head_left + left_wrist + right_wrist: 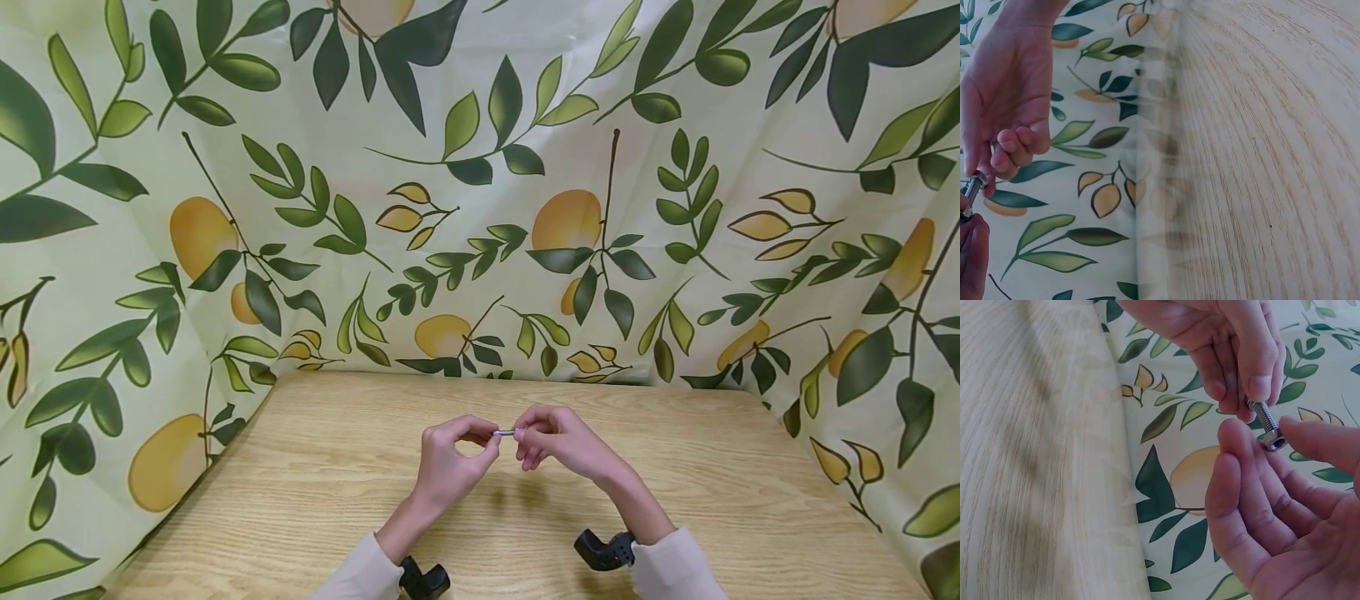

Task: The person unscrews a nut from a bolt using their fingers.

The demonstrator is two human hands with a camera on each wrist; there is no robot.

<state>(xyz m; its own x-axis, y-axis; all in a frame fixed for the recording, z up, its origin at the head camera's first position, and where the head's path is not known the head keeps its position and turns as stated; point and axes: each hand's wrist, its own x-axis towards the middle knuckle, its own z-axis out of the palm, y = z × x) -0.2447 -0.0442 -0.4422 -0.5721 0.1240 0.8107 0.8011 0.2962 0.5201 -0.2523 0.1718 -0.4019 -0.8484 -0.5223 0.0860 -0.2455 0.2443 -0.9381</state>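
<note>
A small silver bolt (506, 432) is held level above the wooden table, between both hands. The thumb and fingers of my left hand (456, 462) pinch one end of it. At the other end, a hex nut (1274, 440) sits round the thread, its open face toward the right palm. My right hand (558, 440) has its thumb and fingertips at this nut, on either side of it. Between the hands the bare thread shows in the right wrist view. The bolt's far end is mostly hidden by the left fingers (1259, 384).
Below the hands lies a light wood-grain table (337, 467). A cloth (480, 208) printed with leaves and orange fruit hangs behind it and at both sides. Black wrist mounts (603, 550) sit by the pale sleeves (678, 571).
</note>
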